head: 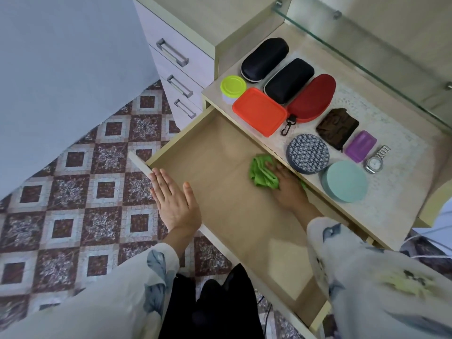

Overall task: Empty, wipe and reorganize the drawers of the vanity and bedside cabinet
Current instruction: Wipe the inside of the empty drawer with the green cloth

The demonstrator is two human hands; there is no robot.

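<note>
1. The drawer takes up the middle of the frame. It is pulled wide open, and nothing lies on its pale wooden bottom but one cloth.
2. The table above it runs from upper centre to the right edge and carries ten things in loose rows.
3. A chest of drawers stands at upper left and shows three metal handles.
4. The left hand lies flat on the drawer's front rim at left centre. Its fingers are straight and together, holding nothing, and the thumb points into the drawer.
5. The right hand is inside the drawer, at its back wall just under the table's edge.
6. The green cloth is bunched under that hand. The fingers lie stretched over it and press it to the drawer bottom, and most of the cloth spills out to their left.
7. There are three zip cases, two black and one red case.
8. There are two round boxes, a teal box and a patterned tin.
9. There is one orange-lidded box and one lime-lidded tub.
10. There is one brown pouch, one purple case and one wristwatch.
</note>
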